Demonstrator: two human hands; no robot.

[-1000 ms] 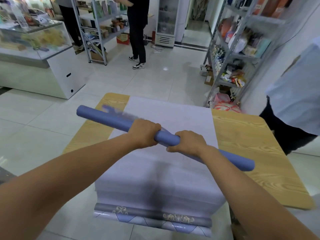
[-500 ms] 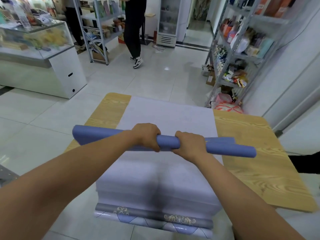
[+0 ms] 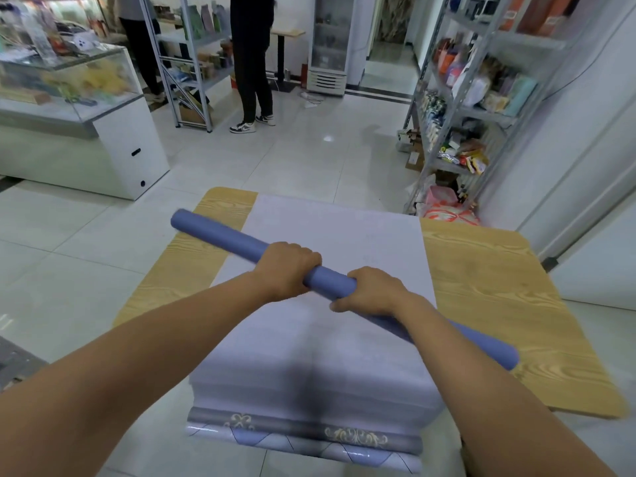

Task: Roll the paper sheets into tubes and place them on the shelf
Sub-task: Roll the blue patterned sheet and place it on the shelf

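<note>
Both hands, left (image 3: 288, 266) and right (image 3: 370, 290), are squeezing the long blue paper tube (image 3: 330, 282), slanting from ten to four o'clock, so it is staying rolled.

head cam | worn high | faces forward-down | table (image 3: 499, 304) near

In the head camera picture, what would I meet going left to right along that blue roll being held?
Free end of the blue-purple rolled paper tube → left hand gripping it → short bare stretch of tube → right hand gripping it → the tube's other end, over the light wood-grain table.
</note>
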